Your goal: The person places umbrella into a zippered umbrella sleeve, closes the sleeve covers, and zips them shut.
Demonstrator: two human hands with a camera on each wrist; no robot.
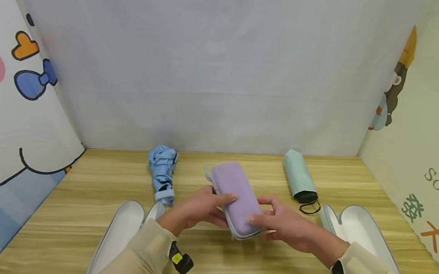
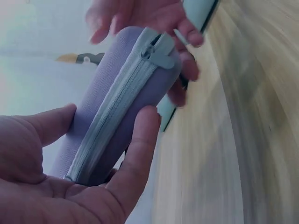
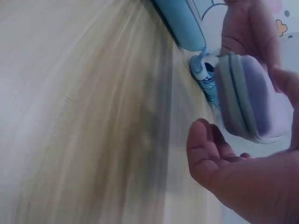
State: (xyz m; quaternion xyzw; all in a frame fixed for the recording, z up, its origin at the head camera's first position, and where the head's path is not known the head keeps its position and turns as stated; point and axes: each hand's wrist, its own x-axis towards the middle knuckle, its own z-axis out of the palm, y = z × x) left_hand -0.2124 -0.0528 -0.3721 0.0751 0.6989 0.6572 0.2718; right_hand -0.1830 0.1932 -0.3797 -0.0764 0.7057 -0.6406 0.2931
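Observation:
A long, rounded purple zip case [image 1: 235, 198] is held tilted above the table between the two hands. My left hand [image 1: 203, 206] grips its left side, the thumb on top and the fingers along the lower side. In the left wrist view, a pale zip [image 2: 114, 105] runs along the case, its pull at the far end. My right hand [image 1: 285, 222] is at the near right end, its thumb touching the top. In the right wrist view, its loosely bent fingers [image 3: 203, 151] are apart from the case.
A folded blue umbrella [image 1: 162, 171] lies behind the left hand. A pale green cylindrical pouch [image 1: 298, 176] with a black cord lies at the back right. Hard cases with white linings stand open at left [image 1: 119, 234] and right [image 1: 368, 233], partly behind the sleeves.

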